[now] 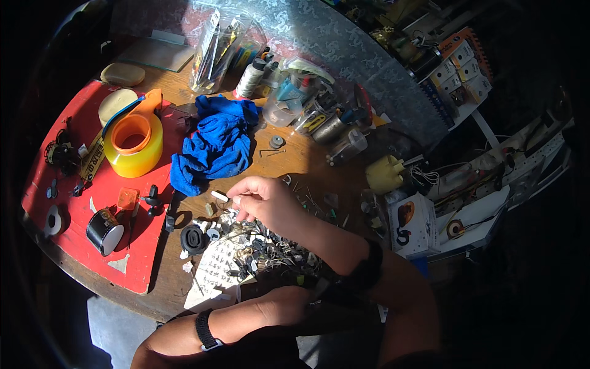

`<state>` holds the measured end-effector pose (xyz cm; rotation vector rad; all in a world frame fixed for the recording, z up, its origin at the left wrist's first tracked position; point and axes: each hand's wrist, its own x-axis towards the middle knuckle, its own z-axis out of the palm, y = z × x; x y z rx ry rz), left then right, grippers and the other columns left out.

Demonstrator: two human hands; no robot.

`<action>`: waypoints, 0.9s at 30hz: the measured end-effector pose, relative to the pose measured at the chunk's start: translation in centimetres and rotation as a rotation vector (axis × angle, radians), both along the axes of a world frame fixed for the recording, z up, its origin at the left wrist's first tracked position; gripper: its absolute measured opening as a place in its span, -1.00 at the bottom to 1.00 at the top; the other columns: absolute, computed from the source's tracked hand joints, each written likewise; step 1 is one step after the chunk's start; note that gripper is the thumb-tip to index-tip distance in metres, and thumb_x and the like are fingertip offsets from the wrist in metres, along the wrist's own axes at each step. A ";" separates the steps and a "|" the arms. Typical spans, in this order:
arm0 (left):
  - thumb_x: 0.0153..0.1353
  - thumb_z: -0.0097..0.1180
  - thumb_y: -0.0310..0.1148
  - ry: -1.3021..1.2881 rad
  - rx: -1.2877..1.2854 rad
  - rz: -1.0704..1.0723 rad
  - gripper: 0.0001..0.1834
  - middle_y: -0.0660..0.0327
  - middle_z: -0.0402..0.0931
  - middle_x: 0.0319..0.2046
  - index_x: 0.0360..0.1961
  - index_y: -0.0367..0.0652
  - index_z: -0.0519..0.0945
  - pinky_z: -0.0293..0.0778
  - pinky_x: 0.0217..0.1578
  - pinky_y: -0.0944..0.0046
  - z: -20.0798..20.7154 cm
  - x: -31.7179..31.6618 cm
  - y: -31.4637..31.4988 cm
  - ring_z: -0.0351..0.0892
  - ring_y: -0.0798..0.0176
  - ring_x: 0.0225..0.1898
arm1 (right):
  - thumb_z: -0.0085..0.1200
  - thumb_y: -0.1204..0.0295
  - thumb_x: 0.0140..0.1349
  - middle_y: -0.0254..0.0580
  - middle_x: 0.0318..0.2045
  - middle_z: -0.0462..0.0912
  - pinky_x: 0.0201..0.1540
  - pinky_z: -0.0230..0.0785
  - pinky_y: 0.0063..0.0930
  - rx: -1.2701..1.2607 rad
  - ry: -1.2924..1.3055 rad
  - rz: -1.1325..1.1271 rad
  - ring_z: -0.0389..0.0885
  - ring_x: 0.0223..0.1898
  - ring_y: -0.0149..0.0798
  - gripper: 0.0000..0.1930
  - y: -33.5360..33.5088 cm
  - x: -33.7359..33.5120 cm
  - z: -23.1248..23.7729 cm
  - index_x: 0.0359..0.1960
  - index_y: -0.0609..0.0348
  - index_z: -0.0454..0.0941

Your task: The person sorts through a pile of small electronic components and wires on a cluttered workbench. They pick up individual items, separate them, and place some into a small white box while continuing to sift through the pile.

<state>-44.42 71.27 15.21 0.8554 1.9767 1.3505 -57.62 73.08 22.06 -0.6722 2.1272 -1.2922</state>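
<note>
My right hand [263, 202] reaches across from the right, above the heap's far-left edge. Its fingers are bent together, with a small white cylindrical piece [219, 196] at the tips of thumb and forefinger. Below them spreads a heap of small mixed parts [270, 249], dark, metallic and white. Part of the heap covers a sheet of paper with handwriting [212, 270]. My left hand [287, 304] is low at the heap's near edge, its fingers lost in dark shadow. Close to the heap's left side sit a black ribbed round part [194, 238] and a few pale bits.
On a red board [138, 258] stand a yellow pot with an orange rim [133, 144] and a black-and-white roll [104, 232]. A blue cloth [215, 144] lies crumpled beyond my right hand. Tool jars [215, 55] and bottles line the back; a white box [413, 224] stands right.
</note>
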 end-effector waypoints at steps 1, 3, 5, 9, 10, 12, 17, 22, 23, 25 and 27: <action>0.23 -0.12 -0.16 0.048 0.112 0.040 -0.63 -0.12 0.54 -0.33 -0.16 -0.24 0.52 0.42 -0.20 0.06 0.2 -0.1 -0.1 0.52 -0.14 -0.22 | -0.04 0.48 0.21 -0.21 -0.41 0.56 -0.39 0.40 -0.62 0.018 0.019 -0.045 0.57 -0.43 -0.42 -0.81 2.5 -0.4 0.6 -0.20 0.32 0.48; 0.24 -0.10 -0.19 0.021 0.248 0.170 -0.68 -0.09 0.53 -0.42 -0.24 -0.25 0.52 0.42 -0.26 0.10 0.8 -0.1 -0.3 0.54 -0.11 -0.32 | -0.05 0.47 0.22 -0.22 -0.41 0.56 -0.41 0.39 -0.64 0.034 0.051 -0.144 0.57 -0.44 -0.43 -0.81 7.8 -1.6 1.7 -0.18 0.30 0.48; 0.26 -0.09 -0.23 -0.084 0.310 0.272 -0.72 0.02 0.51 -0.52 -0.29 -0.25 0.50 0.40 -0.36 0.21 1.4 -0.4 -0.4 0.50 0.05 -0.45 | -0.05 0.46 0.23 -0.23 -0.41 0.56 -0.43 0.40 -0.64 0.129 0.146 -0.289 0.57 -0.45 -0.43 -0.81 13.4 -3.1 2.9 -0.18 0.29 0.48; 0.31 -0.11 -0.27 -0.483 0.378 0.424 -0.75 0.29 0.37 -0.66 -0.40 -0.22 0.45 0.27 -0.52 0.43 2.8 -0.9 -1.0 0.31 0.40 -0.60 | -0.03 0.48 0.20 -0.25 -0.45 0.57 -0.44 0.39 -0.61 0.251 0.416 -0.621 0.56 -0.49 -0.43 -0.82 24.6 -7.9 4.9 -0.22 0.28 0.52; 0.34 -0.15 -0.28 -0.558 0.495 0.478 -0.73 0.39 0.28 -0.67 -0.44 -0.21 0.44 0.17 -0.58 0.50 3.1 -0.9 -1.0 0.21 0.51 -0.62 | -0.02 0.48 0.18 -0.23 -0.45 0.58 -0.45 0.39 -0.59 0.304 0.501 -0.703 0.57 -0.50 -0.43 -0.83 27.2 -9.2 5.3 -0.23 0.28 0.53; 0.33 -0.15 -0.28 -0.780 0.618 0.535 -0.73 0.38 0.25 -0.68 -0.45 -0.21 0.44 0.13 -0.62 0.50 3.6 -1.3 -1.5 0.16 0.51 -0.65 | -0.01 0.49 0.15 -0.19 -0.44 0.60 -0.42 0.40 -0.54 0.436 0.662 -0.854 0.58 -0.49 -0.40 -0.83 31.7 -11.7 5.9 -0.26 0.28 0.56; 0.33 -0.19 -0.30 -1.038 0.824 0.736 -0.70 0.35 0.12 -0.76 -0.47 -0.27 0.41 -0.05 -0.77 0.49 3.7 -3.0 -2.9 0.02 0.46 -0.77 | -0.02 0.46 0.05 0.02 -0.33 0.58 -0.17 0.38 -0.24 0.672 0.948 -0.964 0.54 -0.25 0.04 -0.80 37.8 -17.2 7.2 -0.30 0.18 0.59; 0.29 -0.13 -0.27 -1.256 0.961 0.929 -0.72 0.35 0.13 -0.73 -0.47 -0.24 0.40 -0.07 -0.77 0.47 2.4 -5.0 -4.6 0.02 0.43 -0.76 | -0.04 0.49 0.03 0.08 -0.23 0.53 -0.11 0.36 -0.20 0.662 0.989 -0.967 0.51 -0.18 0.07 -0.76 38.3 -23.2 8.3 -0.25 0.19 0.59; 0.27 -0.09 -0.24 -1.252 0.998 0.913 -0.70 0.34 0.12 -0.76 -0.52 -0.22 0.39 -0.07 -0.79 0.45 1.9 -5.4 -4.9 0.01 0.42 -0.78 | -0.04 0.50 0.03 0.09 -0.21 0.52 -0.10 0.35 -0.19 0.639 0.956 -0.995 0.50 -0.17 0.08 -0.74 38.2 -24.5 8.3 -0.23 0.20 0.58; 0.25 -0.08 -0.18 -1.213 0.984 0.922 -0.71 0.40 0.09 -0.75 -0.49 -0.16 0.42 -0.14 -0.80 0.48 1.0 -5.3 -5.7 -0.07 0.48 -0.78 | -0.09 0.50 0.05 0.10 -0.08 0.47 -0.01 0.32 -0.18 0.747 0.844 -1.018 0.45 -0.07 0.09 -0.68 38.3 -26.7 8.2 -0.13 0.23 0.54; 0.23 -0.06 -0.15 -1.320 0.971 0.932 -0.71 0.44 0.07 -0.75 -0.49 -0.13 0.44 -0.18 -0.80 0.49 -0.3 -6.0 -6.3 -0.11 0.50 -0.79 | -0.11 0.49 0.07 0.09 -0.02 0.44 0.04 0.30 -0.18 0.751 0.687 -1.093 0.42 -0.03 0.10 -0.66 38.5 -28.4 7.7 -0.09 0.24 0.52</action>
